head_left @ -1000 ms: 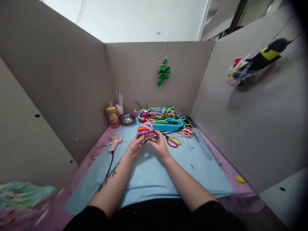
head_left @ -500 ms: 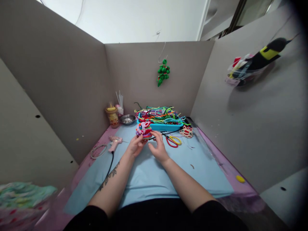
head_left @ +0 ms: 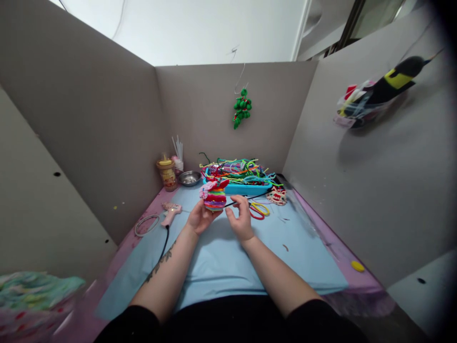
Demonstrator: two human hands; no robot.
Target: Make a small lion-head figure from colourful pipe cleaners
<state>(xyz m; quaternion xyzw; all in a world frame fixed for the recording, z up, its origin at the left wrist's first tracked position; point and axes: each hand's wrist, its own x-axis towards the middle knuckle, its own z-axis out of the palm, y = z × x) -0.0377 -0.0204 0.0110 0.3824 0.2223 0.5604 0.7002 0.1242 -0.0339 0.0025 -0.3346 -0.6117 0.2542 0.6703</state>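
A small striped craft figure in pink, red, yellow and purple fuzzy stems is held up above the table. My left hand grips it from below and the left side. To its right, my right hand is apart from it, fingers curved and spread with nothing in them. Scissors with red and yellow handles lie just beyond my right hand. A pink glue gun rests on the table to the left of my left hand.
A blue tray heaped with colourful pipe cleaners stands at the back. Beside it are a metal bowl, a lidded cup and a red-and-white craft piece. Grey panels enclose the table; a green ornament hangs there.
The craft figure has turned, so its striped side now faces me rather than the eye-like blue spot. My right hand has come off it and shifted slightly right.
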